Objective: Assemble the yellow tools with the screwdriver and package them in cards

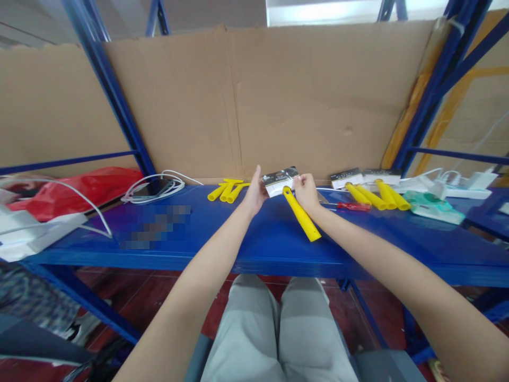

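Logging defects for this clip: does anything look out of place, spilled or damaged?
Nothing looks spilled or damaged; only the pixelated patch at left on the blue table looks odd, hiding whatever is there.

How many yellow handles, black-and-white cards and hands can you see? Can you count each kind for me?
Yellow handles: 8
Black-and-white cards that show: 3
Hands: 2, the left hand and the right hand
Total: 13
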The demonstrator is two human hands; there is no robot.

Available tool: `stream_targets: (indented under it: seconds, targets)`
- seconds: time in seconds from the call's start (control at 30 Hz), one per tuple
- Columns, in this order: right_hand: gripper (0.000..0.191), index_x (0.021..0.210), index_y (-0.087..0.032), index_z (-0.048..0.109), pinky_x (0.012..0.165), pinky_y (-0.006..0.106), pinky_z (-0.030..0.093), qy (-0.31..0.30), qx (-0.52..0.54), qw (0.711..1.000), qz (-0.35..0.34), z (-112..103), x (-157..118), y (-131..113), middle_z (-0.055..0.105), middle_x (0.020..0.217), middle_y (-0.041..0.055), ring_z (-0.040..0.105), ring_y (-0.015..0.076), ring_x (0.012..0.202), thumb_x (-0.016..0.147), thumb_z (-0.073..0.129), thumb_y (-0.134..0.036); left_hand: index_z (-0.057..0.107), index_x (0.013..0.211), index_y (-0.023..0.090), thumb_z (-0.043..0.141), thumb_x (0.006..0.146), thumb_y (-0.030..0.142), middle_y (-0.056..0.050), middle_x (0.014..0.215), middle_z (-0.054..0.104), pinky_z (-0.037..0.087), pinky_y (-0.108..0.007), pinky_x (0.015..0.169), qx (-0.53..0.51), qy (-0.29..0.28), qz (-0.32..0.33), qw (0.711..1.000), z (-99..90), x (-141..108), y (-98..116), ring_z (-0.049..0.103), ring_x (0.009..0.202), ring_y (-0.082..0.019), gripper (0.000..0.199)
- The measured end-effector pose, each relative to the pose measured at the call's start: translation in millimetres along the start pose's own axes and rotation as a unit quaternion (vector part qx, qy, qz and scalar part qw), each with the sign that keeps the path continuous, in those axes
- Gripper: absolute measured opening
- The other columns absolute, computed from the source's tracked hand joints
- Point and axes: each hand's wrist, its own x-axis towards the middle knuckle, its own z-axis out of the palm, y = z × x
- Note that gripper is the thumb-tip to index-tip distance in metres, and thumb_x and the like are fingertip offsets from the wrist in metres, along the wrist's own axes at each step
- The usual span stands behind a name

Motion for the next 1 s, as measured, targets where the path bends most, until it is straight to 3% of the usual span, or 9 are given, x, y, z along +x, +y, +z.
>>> stream_targets:
  seconds: [0.07,0.2,0.33,0.47,0.6,0.73,0.9,1.0]
  targets:
    - [0.015,0.076,-0.025,0.035,0.073,0.029,0.041,0.015,0.013,0.999,0.030,9,8,-3,0.051,0.074,-0.0007,0.053,0.0168,0.075,0.083,0.047,-0.030,0.066,0.099,0.013,0.064,0.078,0.047,-0.011,0.095,0.073,0.053,-0.033,0.083,0.011,0.007,0.036,0.999,0.6,1,-2,0.067,0.096,-0.024,0.040]
    - [0.008,0.083,-0.022,0.038,0.080,0.030,0.043,0.018,0.017,0.997,0.074,29,19,-10,0.054,0.086,0.0041,0.056,0.0175,0.084,0.083,0.046,-0.026,0.064,0.100,0.015,0.068,0.067,0.012,-0.005,0.098,0.072,0.052,-0.030,0.084,0.045,0.122,0.089,0.988,-4.9,7,-7,0.068,0.091,-0.018,0.033]
    - [0.023,0.100,-0.019,0.045,0.094,0.036,0.040,-0.033,-0.055,0.998,0.009,39,18,-16,0.050,0.113,0.0137,0.053,0.0219,0.108,0.080,0.052,-0.027,0.062,0.092,0.014,0.060,0.063,0.000,-0.008,0.102,0.070,0.054,-0.031,0.082,0.047,0.197,0.076,0.976,-14.7,12,-8,0.068,0.092,-0.018,0.032]
    - [0.044,0.113,-0.019,0.047,0.093,0.042,0.044,-0.128,-0.147,0.979,-0.062,34,6,-22,0.040,0.128,0.0154,0.056,0.0259,0.107,0.074,0.063,-0.031,0.059,0.086,0.015,0.058,0.062,-0.003,-0.008,0.097,0.069,0.055,-0.031,0.080,0.049,0.255,0.062,0.964,-21.2,13,-6,0.068,0.094,-0.020,0.029]
    - [0.038,0.110,-0.018,0.052,0.091,0.043,0.046,-0.202,-0.220,0.948,-0.110,29,-4,-29,0.048,0.120,0.0152,0.059,0.0262,0.099,0.074,0.060,-0.022,0.057,0.081,0.016,0.058,0.062,-0.002,-0.006,0.088,0.068,0.055,-0.032,0.078,0.053,0.273,0.043,0.960,-25.5,15,-6,0.068,0.092,-0.021,0.026]
    - [0.037,0.109,-0.018,0.053,0.088,0.040,0.047,-0.249,-0.229,0.930,-0.147,28,-5,-34,0.059,0.106,0.0131,0.060,0.0253,0.099,0.072,0.055,-0.013,0.058,0.083,0.016,0.057,0.061,-0.003,-0.005,0.084,0.067,0.056,-0.031,0.076,0.046,0.262,0.029,0.964,-27.7,16,-7,0.068,0.091,-0.021,0.030]
    - [0.036,0.097,-0.021,0.060,0.059,0.033,0.050,-0.327,-0.272,0.902,-0.082,27,1,-46,0.066,0.082,0.0076,0.062,0.0216,0.068,0.061,0.063,-0.015,0.057,0.079,0.016,0.056,0.060,-0.002,-0.003,0.076,0.065,0.055,-0.033,0.075,0.038,0.262,0.023,0.964,-24.6,13,-7,0.068,0.086,-0.021,0.026]
    - [0.018,0.075,-0.021,0.063,0.053,0.031,0.045,-0.337,-0.314,0.883,-0.094,31,14,-55,0.063,0.063,0.0053,0.060,0.0214,0.060,0.058,0.066,-0.015,0.056,0.077,0.017,0.058,0.064,0.002,-0.003,0.073,0.064,0.054,-0.032,0.074,0.039,0.254,0.021,0.966,-22.9,13,-6,0.068,0.083,-0.021,0.020]
